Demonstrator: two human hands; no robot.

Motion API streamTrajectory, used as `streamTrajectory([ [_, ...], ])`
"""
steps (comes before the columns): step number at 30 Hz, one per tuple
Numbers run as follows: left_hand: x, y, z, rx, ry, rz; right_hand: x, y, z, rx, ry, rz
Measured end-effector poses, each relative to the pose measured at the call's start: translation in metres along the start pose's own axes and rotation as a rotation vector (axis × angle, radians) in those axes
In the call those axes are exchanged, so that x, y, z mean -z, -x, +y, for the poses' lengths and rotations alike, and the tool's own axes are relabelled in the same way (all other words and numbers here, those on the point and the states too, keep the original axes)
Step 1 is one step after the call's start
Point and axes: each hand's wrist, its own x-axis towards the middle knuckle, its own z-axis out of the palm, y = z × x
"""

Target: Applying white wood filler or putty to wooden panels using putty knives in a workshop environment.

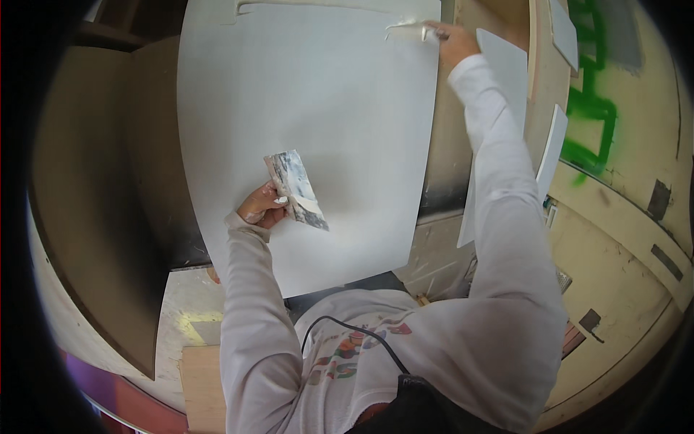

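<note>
A large white panel (311,108) lies in front of me. Over its near left part, my left hand (262,205) is closed on a wide flat filler scraper (298,189), whose blade carries smears of white putty. Up at the panel's far right corner, my right hand (455,45) grips a narrower putty knife (419,29). White putty coats that blade, which is at the panel's surface; whether it touches I cannot tell. A ridge of putty (311,7) runs along the far edge of the panel.
Right of the panel stand smaller white boards (506,69), with another narrow white board (552,155) farther right. A brown board (94,181) rises on the left. Green paint marks (596,108) cover a pale surface at far right. A dark cable (361,330) hangs over my shirt.
</note>
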Motion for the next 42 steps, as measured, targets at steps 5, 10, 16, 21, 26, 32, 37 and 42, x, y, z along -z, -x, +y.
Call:
streamTrajectory([
  [5, 0.011, -0.005, -0.003, 0.012, 0.011, -0.042, 0.026, -0.060, 0.017, 0.055, 0.068, 0.060],
  [10, 0.008, -0.006, -0.003, -0.029, -0.014, 0.017, 0.020, -0.077, 0.023, 0.172, 0.042, -0.037],
  [16, 0.004, -0.002, 0.000, -0.025, -0.016, 0.044, -0.008, -0.027, 0.024, 0.049, 0.352, -0.260],
  [21, 0.010, -0.010, -0.002, -0.007, -0.001, -0.040, 0.001, -0.034, 0.044, -0.192, 0.031, -0.147],
  [26, 0.016, -0.006, -0.004, -0.008, 0.004, -0.082, -0.008, -0.033, 0.011, -0.842, -0.744, 0.113],
  [32, 0.009, -0.007, 0.001, 0.017, -0.021, -0.046, -0.029, -0.093, 0.016, -0.525, -0.093, 0.023],
  [37, 0.010, -0.005, 0.003, 0.003, -0.003, -0.070, -0.036, -0.101, -0.041, -0.269, 0.030, -0.024],
  [42, 0.012, 0.003, 0.002, 0.016, -0.021, -0.093, -0.068, -0.118, -0.129, -0.214, -0.240, 0.002],
])
